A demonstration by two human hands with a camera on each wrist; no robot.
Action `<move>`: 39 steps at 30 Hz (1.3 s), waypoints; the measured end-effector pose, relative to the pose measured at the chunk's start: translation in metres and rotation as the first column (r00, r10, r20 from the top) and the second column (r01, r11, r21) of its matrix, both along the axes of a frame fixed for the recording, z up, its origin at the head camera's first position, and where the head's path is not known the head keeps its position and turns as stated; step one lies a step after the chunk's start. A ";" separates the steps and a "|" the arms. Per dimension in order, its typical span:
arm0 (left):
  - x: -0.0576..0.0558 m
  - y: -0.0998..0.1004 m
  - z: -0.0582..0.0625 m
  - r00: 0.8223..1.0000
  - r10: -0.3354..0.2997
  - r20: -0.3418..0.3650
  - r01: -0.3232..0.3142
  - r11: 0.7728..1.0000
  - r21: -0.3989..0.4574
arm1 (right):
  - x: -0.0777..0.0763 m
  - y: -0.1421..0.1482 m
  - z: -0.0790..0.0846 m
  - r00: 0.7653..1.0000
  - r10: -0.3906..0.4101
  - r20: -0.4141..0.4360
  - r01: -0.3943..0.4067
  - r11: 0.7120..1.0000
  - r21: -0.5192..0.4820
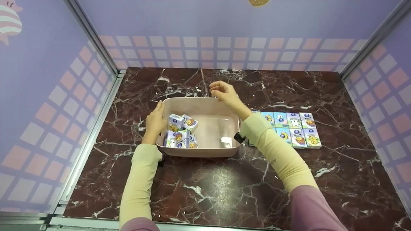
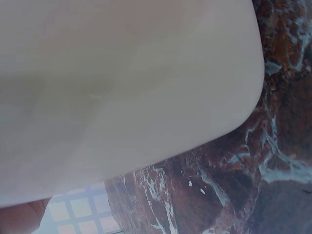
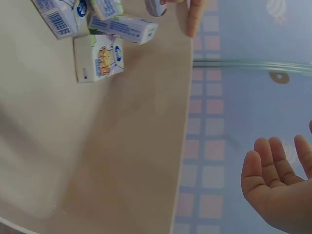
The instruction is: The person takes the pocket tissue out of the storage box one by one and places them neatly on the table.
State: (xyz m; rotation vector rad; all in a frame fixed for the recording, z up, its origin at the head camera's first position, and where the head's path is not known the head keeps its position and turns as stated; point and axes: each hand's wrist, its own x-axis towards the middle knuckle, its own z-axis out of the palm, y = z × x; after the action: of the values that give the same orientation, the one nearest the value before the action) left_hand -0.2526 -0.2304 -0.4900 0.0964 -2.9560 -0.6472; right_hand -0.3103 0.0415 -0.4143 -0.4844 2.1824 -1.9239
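Note:
A pale pink plastic bin [image 1: 212, 134] stands in the middle of the table, with several small printed packets [image 1: 178, 138] heaped at its left end. My left hand [image 1: 156, 123] holds the bin's left wall, fingers extended along the rim. In the left wrist view, the bin's wall [image 2: 146, 97] fills most of the picture, with a fingertip [image 2: 22, 217] at the lower left. My right hand [image 1: 224, 93] hovers at the bin's far rim, empty, its fingers loosely bent. The right wrist view shows that hand [image 3: 280, 185] with nothing in the palm, beside the bin's inner wall [image 3: 141, 131].
Two rows of similar packets [image 1: 297, 138] lie side by side on the dark marble table [image 1: 205, 186], right of the bin and partly behind my right forearm. Purple checked panels [image 1: 218, 32] enclose the back and sides. Metal posts [image 1: 96, 35] stand at the back corners.

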 end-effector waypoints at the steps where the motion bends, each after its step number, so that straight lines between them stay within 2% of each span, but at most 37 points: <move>1: 0.000 0.000 0.000 1.000 -0.002 -0.003 0.002 1.000 -0.003 | 0.000 -0.002 -0.002 1.000 0.005 -0.004 -0.005 1.000 0.006; 11: 0.001 0.001 0.000 0.999 -0.003 -0.034 0.002 1.000 -0.018 | 0.002 -0.029 -0.021 0.997 0.077 0.007 -0.077 0.997 0.027; 14: 0.000 0.001 0.000 0.999 0.000 -0.040 -0.001 1.000 -0.024 | 0.002 -0.037 -0.028 0.991 0.133 -0.020 -0.132 0.989 0.065; 17: -0.001 0.001 -0.001 0.999 0.000 -0.041 -0.001 1.000 -0.019 | 0.003 -0.043 -0.033 0.975 0.216 -0.045 -0.207 0.966 0.153; 20: -0.002 0.001 -0.001 1.000 0.002 -0.031 -0.002 1.000 -0.008 | 0.006 -0.047 -0.037 0.951 0.305 -0.053 -0.278 0.917 0.287; 23: -0.002 0.001 -0.001 1.000 0.001 -0.020 -0.001 1.000 -0.002 | 0.008 -0.051 -0.039 0.918 0.395 -0.029 -0.354 0.850 0.390; 30: -0.002 0.000 -0.001 1.000 -0.002 -0.026 0.001 1.000 -0.021 | 0.012 -0.060 -0.050 0.825 0.549 0.134 -0.538 0.689 0.485; 32: -0.002 0.000 -0.001 1.000 0.001 -0.017 -0.002 1.000 -0.017 | 0.012 -0.061 -0.054 0.795 0.574 0.197 -0.584 0.636 0.504; 35: -0.001 0.000 -0.001 1.000 0.006 -0.006 -0.006 1.000 -0.006 | 0.014 -0.061 -0.057 0.751 0.585 0.305 -0.649 0.574 0.499; 39: 0.000 0.000 -0.001 1.000 0.005 -0.026 -0.005 1.000 0.001 | 0.015 -0.060 -0.060 0.724 0.572 0.385 -0.685 0.529 0.502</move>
State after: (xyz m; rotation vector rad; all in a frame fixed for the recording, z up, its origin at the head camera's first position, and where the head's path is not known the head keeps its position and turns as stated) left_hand -0.2530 -0.2302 -0.4915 0.0939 -2.9294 -0.6443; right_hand -0.2953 -0.0184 -0.4741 -0.7985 1.9517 -0.7606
